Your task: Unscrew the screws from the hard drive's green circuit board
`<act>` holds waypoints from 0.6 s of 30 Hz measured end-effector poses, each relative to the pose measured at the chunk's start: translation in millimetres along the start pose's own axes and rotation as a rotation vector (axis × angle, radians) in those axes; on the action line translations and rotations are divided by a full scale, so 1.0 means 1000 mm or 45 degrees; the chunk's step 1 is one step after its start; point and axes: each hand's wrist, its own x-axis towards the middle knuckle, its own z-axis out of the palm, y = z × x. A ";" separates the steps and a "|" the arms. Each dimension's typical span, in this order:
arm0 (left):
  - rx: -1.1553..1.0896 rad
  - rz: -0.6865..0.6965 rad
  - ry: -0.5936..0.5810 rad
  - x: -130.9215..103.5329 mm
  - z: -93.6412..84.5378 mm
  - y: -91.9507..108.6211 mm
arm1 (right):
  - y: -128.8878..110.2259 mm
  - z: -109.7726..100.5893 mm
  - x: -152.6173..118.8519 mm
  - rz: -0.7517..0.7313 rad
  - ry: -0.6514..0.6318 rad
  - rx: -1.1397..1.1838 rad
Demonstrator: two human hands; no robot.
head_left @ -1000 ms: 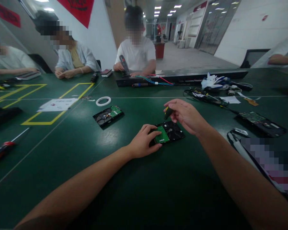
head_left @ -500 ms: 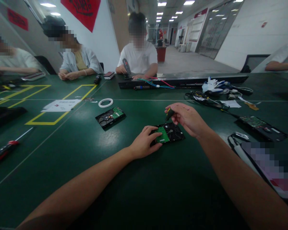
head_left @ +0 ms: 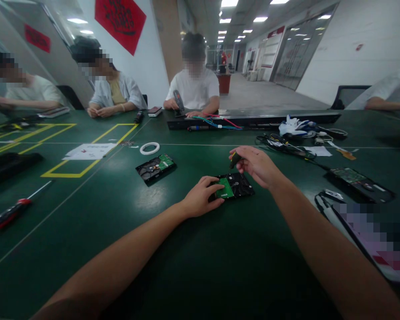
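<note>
A hard drive (head_left: 242,185) with a green circuit board lies flat on the dark green table (head_left: 166,262). My left hand (head_left: 202,198) rests over its left end, fingers apart, with fingertips on the board. Just above the drive's far edge, my right hand (head_left: 255,164) pinches a small yellow-and-black screwdriver (head_left: 234,159) by its handle. The tip of the tool is too faint to make out. Left of my hands lies a second hard drive (head_left: 156,168), and a white ring (head_left: 150,148) is just behind it.
A red-and-black screwdriver (head_left: 11,212) and a white paper (head_left: 89,151) lie at left. Cables (head_left: 280,144), white gloves (head_left: 295,127) and another drive (head_left: 360,183) are at right. Across the table, a person (head_left: 193,91) sits behind a long black panel (head_left: 263,121).
The whole view has shifted slightly, so the scene sits a little lower. My right hand has lifted slightly relative to the drive; my left hand keeps its place on it.
</note>
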 end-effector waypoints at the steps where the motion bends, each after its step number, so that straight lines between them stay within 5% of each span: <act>1: -0.006 0.001 0.004 0.000 0.000 -0.001 | -0.001 0.000 0.003 0.004 -0.017 -0.025; 18: -0.020 -0.006 0.001 -0.003 0.000 -0.003 | -0.007 -0.012 0.013 -0.001 -0.154 -0.114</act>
